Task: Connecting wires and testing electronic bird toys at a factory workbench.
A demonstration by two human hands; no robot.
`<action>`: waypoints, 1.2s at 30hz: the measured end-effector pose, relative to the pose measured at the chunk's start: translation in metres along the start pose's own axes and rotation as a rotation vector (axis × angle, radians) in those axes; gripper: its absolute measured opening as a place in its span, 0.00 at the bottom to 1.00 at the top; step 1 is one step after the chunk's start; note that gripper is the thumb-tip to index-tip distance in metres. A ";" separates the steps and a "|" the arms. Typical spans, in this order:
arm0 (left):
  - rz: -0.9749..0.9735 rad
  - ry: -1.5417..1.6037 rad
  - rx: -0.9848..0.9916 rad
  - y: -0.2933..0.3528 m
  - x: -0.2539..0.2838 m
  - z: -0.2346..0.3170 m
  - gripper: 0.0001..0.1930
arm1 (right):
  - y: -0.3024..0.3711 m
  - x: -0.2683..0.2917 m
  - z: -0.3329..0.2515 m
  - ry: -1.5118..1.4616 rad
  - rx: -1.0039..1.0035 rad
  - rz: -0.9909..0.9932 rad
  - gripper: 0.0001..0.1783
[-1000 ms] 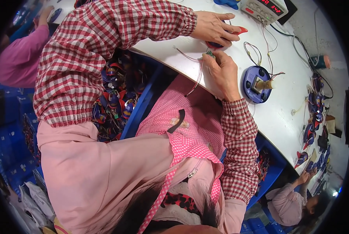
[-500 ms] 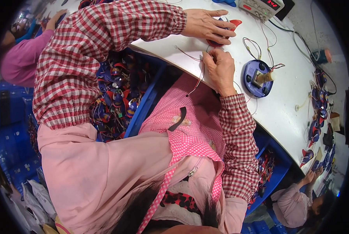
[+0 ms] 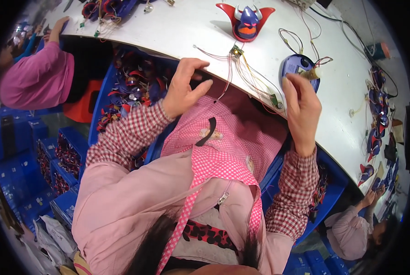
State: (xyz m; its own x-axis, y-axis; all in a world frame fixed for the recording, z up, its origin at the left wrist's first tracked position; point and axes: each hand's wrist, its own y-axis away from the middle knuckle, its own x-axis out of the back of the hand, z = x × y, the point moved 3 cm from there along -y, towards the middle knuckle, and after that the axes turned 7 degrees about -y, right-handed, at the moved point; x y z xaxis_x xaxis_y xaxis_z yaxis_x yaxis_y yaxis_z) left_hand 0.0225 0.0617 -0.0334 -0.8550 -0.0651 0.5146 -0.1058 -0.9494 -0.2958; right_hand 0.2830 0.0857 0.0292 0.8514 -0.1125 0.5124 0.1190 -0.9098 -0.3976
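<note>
My left hand (image 3: 183, 89) hovers at the near edge of the white table (image 3: 177, 27), fingers curled in a loose pinch next to a thin red wire (image 3: 224, 87); whether it holds anything is hidden. My right hand (image 3: 301, 107) reaches up to a blue round part (image 3: 293, 64) that carries a small beige piece (image 3: 314, 72), its fingertips closed over the part's near rim. Between the hands, a bundle of thin wires with a tiny circuit board (image 3: 235, 50) lies over the table edge. A red and blue horned toy head (image 3: 245, 20) stands farther back.
Blue bins (image 3: 136, 82) of red and blue toy parts sit under the table on my left. A person in a pink top (image 3: 35, 75) works at the far left, another (image 3: 351, 229) at the lower right. More toy parts (image 3: 374, 133) line the right edge.
My left hand has drawn back from the tabletop to its near edge. My right hand has moved right, from the wires onto the blue round part. The horned toy head now shows.
</note>
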 end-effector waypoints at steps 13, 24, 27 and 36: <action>-0.050 0.106 0.040 0.038 -0.030 0.026 0.20 | 0.041 -0.006 0.014 0.272 -0.029 -0.122 0.09; -0.307 0.791 0.317 -0.001 -0.081 0.068 0.18 | 0.040 -0.027 -0.012 0.262 0.229 -0.022 0.13; -0.377 0.827 0.356 -0.002 -0.082 0.065 0.18 | 0.044 -0.030 -0.015 0.114 0.157 -0.081 0.13; -0.310 0.783 0.488 0.009 -0.073 0.046 0.13 | 0.037 -0.007 0.006 0.169 0.071 -0.170 0.16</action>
State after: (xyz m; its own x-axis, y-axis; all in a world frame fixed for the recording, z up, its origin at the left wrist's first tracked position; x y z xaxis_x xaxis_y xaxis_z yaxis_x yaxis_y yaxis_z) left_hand 0.1071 0.0434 -0.0365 -0.9389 0.2647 -0.2199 -0.3120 -0.9244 0.2195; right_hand 0.2846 0.0551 0.0069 0.7191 -0.0313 0.6942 0.2939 -0.8915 -0.3447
